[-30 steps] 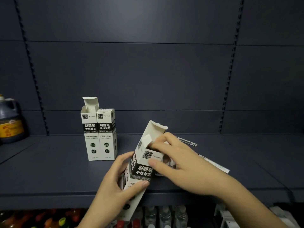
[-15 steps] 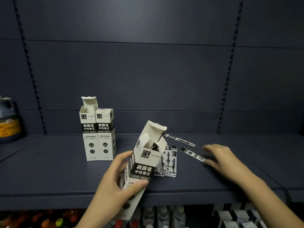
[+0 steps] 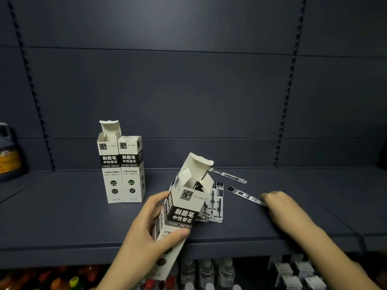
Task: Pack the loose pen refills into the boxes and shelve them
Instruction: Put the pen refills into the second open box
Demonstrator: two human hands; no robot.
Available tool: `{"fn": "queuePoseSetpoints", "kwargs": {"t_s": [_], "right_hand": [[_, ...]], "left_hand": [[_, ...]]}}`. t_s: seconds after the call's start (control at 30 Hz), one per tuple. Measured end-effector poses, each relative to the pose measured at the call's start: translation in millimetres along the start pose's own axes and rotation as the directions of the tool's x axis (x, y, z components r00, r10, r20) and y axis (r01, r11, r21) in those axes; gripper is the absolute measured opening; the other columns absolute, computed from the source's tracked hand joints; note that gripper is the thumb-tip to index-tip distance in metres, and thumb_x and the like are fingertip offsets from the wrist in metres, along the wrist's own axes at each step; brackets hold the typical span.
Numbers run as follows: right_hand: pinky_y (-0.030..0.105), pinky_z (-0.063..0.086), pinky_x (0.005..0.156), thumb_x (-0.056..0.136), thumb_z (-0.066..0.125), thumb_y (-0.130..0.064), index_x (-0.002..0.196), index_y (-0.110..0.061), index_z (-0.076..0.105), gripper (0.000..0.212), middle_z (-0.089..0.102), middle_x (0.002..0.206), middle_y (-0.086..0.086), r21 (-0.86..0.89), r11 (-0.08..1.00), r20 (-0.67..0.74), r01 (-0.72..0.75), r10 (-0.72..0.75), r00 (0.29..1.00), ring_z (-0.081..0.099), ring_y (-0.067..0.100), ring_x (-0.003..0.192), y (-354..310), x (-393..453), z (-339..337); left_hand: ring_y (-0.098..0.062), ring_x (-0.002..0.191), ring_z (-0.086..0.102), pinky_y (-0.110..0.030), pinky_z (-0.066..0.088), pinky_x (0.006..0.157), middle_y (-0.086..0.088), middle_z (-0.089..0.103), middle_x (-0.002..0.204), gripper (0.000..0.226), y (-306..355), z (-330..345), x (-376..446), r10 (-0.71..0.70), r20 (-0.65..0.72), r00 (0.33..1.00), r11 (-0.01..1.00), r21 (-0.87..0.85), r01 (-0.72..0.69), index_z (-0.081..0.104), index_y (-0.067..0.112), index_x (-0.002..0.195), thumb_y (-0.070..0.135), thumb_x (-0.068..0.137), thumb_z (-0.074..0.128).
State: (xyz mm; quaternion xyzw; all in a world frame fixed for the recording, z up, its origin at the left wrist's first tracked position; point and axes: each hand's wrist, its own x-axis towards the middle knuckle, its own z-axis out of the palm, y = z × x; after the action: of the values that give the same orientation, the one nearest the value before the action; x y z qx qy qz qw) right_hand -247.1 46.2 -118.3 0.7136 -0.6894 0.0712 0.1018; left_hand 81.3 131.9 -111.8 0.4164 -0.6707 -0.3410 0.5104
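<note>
My left hand (image 3: 146,233) grips a tilted white refill box (image 3: 184,208) with its top flap open; dark refills show inside. My right hand (image 3: 280,208) lies on the shelf to the right, its fingertips on the near end of a wrapped refill (image 3: 244,194). Whether the fingers pinch it is unclear. Another wrapped refill (image 3: 227,175) lies further back. A small pile of wrapped refills (image 3: 214,204) rests just behind the held box. Two more boxes stand upright at the left: one open (image 3: 109,164), one closed (image 3: 132,168).
The dark blue shelf (image 3: 62,216) runs across the view, with a back panel behind. A dark jug with a yellow label (image 3: 8,153) stands at the far left. Bottles (image 3: 205,273) and small boxes (image 3: 293,275) fill the shelf below.
My right hand left the top of the held box and moved right to the loose refill on the shelf. The left hand keeps the box tilted in the same place.
</note>
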Motion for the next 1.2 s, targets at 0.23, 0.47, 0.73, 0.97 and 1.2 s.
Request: {"fn": "queuePoseSetpoints", "kwargs": {"t_s": [0.23, 0.47, 0.73, 0.97, 1.2], "right_hand": [[0.034, 0.049, 0.080, 0.086, 0.054, -0.003, 0.118, -0.015, 0.050, 0.035, 0.052, 0.115, 0.007, -0.091, 0.993, 0.031, -0.081, 0.084, 0.996, 0.053, 0.029, 0.113, -15.3, -1.5, -7.0], [0.031, 0.042, 0.065, 0.088, 0.047, -0.016, 0.090, -0.017, 0.042, 0.005, 0.059, 0.103, 0.007, -0.048, 0.996, 0.029, -0.082, 0.083, 0.996, 0.063, 0.029, 0.097, -19.5, -10.3, -22.7], [0.034, 0.045, 0.067, 0.083, 0.050, -0.017, 0.085, -0.021, 0.046, 0.007, 0.059, 0.094, -0.004, 0.139, 0.985, -0.026, 0.101, -0.099, 0.995, 0.059, 0.024, 0.089, -48.9, -41.2, -57.9], [0.026, 0.050, 0.068, 0.082, 0.062, -0.007, 0.079, -0.029, 0.051, 0.025, 0.057, 0.074, -0.011, 0.399, 0.790, -0.371, 0.465, -0.325, 0.870, 0.056, 0.007, 0.072, -78.9, -70.2, -102.3], [0.020, 0.055, 0.079, 0.090, 0.066, -0.004, 0.089, -0.018, 0.071, 0.015, 0.073, 0.095, 0.001, 0.865, 0.197, -0.439, 0.461, -0.143, 0.887, 0.071, 0.013, 0.090, -100.3, -85.4, -137.2]], "left_hand": [[-0.006, 0.113, 0.067, -0.034, 0.049, 0.098, 0.016, 0.071, 0.122, 0.071, 2.0, -2.7, -3.8, 0.001, 0.008, 1.000, 1.000, 0.010, -0.001, 0.052, 0.039, 0.125, 0.039, 0.061, 0.083], [-0.007, 0.113, 0.067, -0.034, 0.049, 0.098, 0.015, 0.070, 0.122, 0.064, 2.6, -8.0, -5.7, 0.007, -0.013, 1.000, 1.000, 0.013, -0.006, 0.055, 0.050, 0.117, 0.038, 0.061, 0.083], [0.000, 0.111, 0.066, -0.028, 0.052, 0.095, 0.020, 0.071, 0.119, 0.065, 2.9, -7.7, -7.6, -0.002, -0.018, 1.000, 1.000, 0.021, 0.003, 0.054, 0.042, 0.120, 0.023, 0.068, 0.089], [-0.002, 0.109, 0.067, -0.030, 0.050, 0.097, 0.020, 0.071, 0.118, 0.063, -0.8, -4.6, -8.3, -0.006, -0.002, 1.000, 1.000, 0.020, 0.006, 0.054, 0.052, 0.114, 0.027, 0.065, 0.084], [-0.006, 0.111, 0.067, -0.037, 0.049, 0.100, 0.014, 0.072, 0.120, 0.068, -1.1, -0.4, -12.8, -0.036, 0.014, 0.999, 0.999, -0.002, 0.036, 0.051, 0.045, 0.121, 0.041, 0.061, 0.083]]}}
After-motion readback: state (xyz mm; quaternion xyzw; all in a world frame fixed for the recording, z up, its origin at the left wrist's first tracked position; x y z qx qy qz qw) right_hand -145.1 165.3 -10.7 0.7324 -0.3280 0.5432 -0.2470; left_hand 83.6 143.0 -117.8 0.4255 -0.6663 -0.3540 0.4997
